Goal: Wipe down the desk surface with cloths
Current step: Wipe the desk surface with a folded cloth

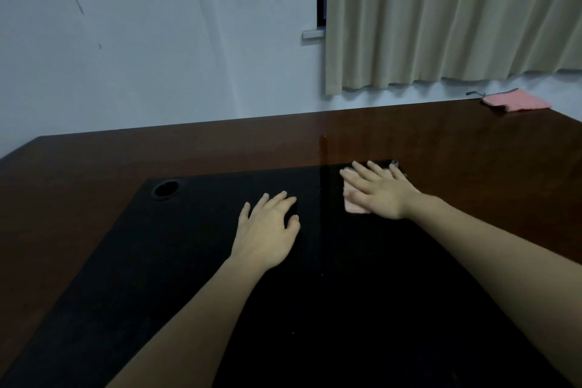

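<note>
The desk [94,173] is dark reddish-brown wood with a large black panel [195,277] set in its middle. My right hand [379,190] lies flat with straight fingers on a small pink cloth [354,205], pressing it onto the far right corner of the black panel. Most of that cloth is hidden under the palm. My left hand [267,230] rests on the black panel to the left, fingers slightly bent, holding nothing. A second pink cloth [516,101] lies at the desk's far right corner.
A round cable hole [166,188] sits in the far left corner of the black panel. The desk's back edge meets a pale wall [157,41]. Beige curtains [441,16] hang over a window at the back right.
</note>
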Motion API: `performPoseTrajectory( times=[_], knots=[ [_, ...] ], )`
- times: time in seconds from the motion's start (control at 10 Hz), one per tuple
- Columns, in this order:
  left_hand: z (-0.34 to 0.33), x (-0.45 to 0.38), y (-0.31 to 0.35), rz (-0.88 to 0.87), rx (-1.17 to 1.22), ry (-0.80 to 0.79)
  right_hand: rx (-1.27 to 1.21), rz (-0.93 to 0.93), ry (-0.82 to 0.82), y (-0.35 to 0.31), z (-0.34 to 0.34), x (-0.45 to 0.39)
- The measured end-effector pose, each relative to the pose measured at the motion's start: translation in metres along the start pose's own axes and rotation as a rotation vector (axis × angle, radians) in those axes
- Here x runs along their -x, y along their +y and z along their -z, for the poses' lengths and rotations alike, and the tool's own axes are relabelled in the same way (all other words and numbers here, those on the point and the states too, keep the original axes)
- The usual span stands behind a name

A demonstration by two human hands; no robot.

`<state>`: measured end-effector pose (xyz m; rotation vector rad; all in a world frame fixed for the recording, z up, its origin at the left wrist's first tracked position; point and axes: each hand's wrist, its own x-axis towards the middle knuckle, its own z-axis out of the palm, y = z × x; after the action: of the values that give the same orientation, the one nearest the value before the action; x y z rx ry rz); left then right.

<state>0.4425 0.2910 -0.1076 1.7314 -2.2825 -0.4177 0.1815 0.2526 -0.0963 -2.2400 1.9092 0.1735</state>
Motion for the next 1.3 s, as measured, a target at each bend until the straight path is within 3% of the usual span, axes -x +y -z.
performPoseTrajectory(
  times=[0.2, 0.4, 0.5, 0.7, 0.8, 0.9, 1.1, 1.2, 1.3],
  knots=[
    [-0.001, 0.001, 0.001, 0.002, -0.017, 0.005, 0.037, 0.049, -0.026, -0.030, -0.005, -0.006],
    [-0.003, -0.001, -0.001, 0.002, -0.035, 0.013, -0.003, 0.301, -0.073, -0.044, -0.017, 0.098],
    [-0.003, -0.001, 0.001, 0.007, -0.038, 0.012, -0.012, 0.293, -0.095, -0.027, -0.014, 0.109],
    [-0.001, -0.001, 0.001, 0.002, -0.024, 0.012, 0.003, -0.061, 0.015, 0.022, -0.004, 0.029],
    [-0.001, 0.000, 0.001, 0.003, -0.025, 0.012, -0.044, -0.146, 0.031, 0.020, -0.003, 0.006],
    [-0.002, 0.001, 0.001, 0.001, -0.029, 0.015, -0.017, -0.077, 0.010, -0.001, -0.005, 0.017],
    [-0.003, -0.001, 0.000, 0.007, -0.064, 0.017, 0.037, 0.242, -0.038, -0.025, -0.021, 0.106],
    [-0.003, 0.000, 0.000, 0.004, -0.064, 0.018, 0.018, 0.300, -0.041, -0.015, -0.025, 0.133],
    [-0.003, 0.000, 0.001, 0.005, -0.066, 0.024, 0.028, 0.210, -0.034, 0.002, -0.021, 0.118]
  ],
)
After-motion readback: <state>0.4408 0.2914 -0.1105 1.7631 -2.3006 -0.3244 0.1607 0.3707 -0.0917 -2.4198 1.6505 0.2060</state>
